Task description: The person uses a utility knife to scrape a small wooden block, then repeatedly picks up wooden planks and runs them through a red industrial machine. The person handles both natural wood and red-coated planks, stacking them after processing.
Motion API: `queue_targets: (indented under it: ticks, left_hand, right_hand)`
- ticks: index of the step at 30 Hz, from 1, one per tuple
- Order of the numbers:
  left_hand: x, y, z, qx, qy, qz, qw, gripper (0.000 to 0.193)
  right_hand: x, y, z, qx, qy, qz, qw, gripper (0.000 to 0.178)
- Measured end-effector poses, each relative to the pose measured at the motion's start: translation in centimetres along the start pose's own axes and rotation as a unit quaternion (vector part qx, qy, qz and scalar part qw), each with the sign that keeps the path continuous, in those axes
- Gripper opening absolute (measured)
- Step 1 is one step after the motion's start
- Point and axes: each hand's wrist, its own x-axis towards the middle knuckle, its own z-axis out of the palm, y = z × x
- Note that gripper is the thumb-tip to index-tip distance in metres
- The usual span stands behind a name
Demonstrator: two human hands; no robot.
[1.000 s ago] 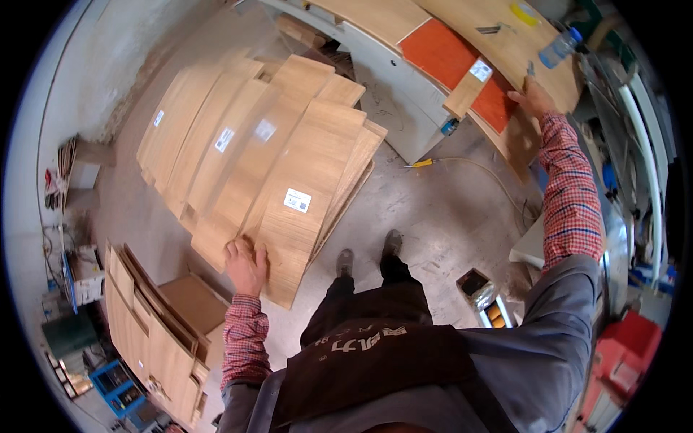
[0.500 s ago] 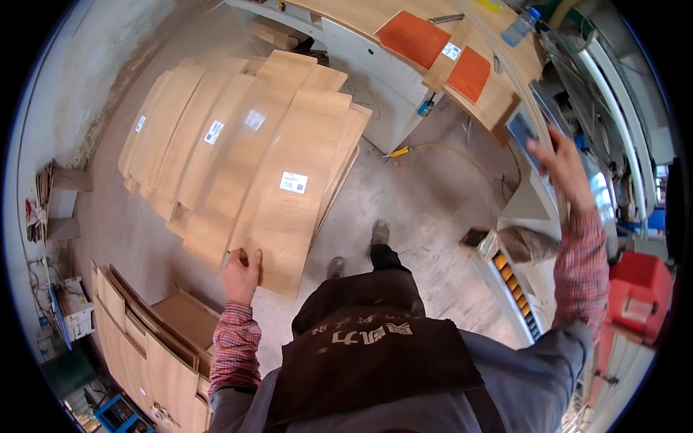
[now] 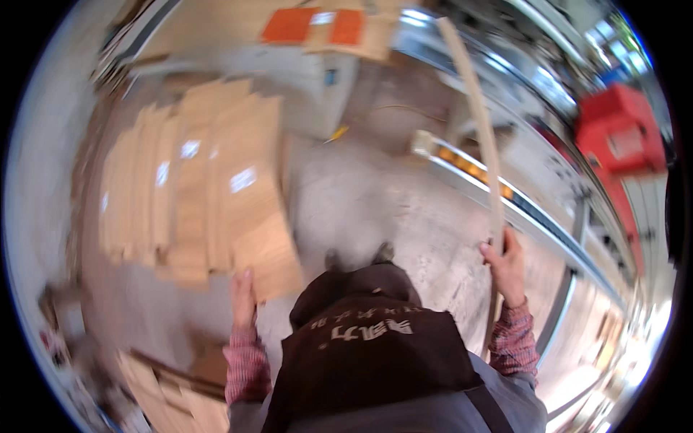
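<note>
In my right hand [image 3: 507,268] is a long, narrow wooden strip [image 3: 482,119], its fingers closed round the lower part. The strip rises away from me, its far end high in the view. My left hand [image 3: 244,299] grips the near edge of a light wood-coloured board [image 3: 263,242] with a white label. This board is the rightmost of several similar overlapping boards [image 3: 184,173] fanned out to the left. Motion blur softens the boards and the finger details.
Orange sheets [image 3: 289,26] lie on a workbench [image 3: 216,27] beyond the boards. A yellow-handled tool [image 3: 337,134] is on the floor. To the right stand a metal rail with yellow rollers [image 3: 462,164] and a red machine housing [image 3: 619,130]. More panels [image 3: 170,393] lean at lower left.
My view has turned to the right. My right hand has come back from beside the workbench and now holds the wooden strip close to my body. My left hand stays at the board's near edge.
</note>
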Motion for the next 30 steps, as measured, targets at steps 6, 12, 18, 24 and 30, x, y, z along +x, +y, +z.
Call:
queue_targets:
  ticks: [6,12,18,24,30]
  left_hand:
    - [-4.3,-1.8,5.4,0.051,-0.069,0.089,0.992,0.034]
    - [-7.8,2.8,17.3,0.129,-0.203,0.148,0.959,0.027]
    - [-7.5,-1.1,31.4,0.121,-0.335,0.147,0.923,0.032]
    - [-8.9,-3.5,40.0,0.098,-0.412,0.048,0.905,0.030]
    - [-8.3,-1.7,44.7,0.106,-0.476,0.006,0.873,0.034]
  right_hand:
    - [-2.1,7.4,-4.1,-0.015,0.124,0.102,0.987,0.044]
    - [-1.8,13.4,-8.4,-0.107,0.216,0.055,0.969,0.049]
    - [1.5,15.0,-11.3,-0.160,0.214,0.037,0.963,0.067]
    - [3.1,15.4,-11.3,-0.200,0.224,0.007,0.954,0.082]
    - [5.3,13.7,-10.3,-0.195,0.238,0.001,0.951,0.060]
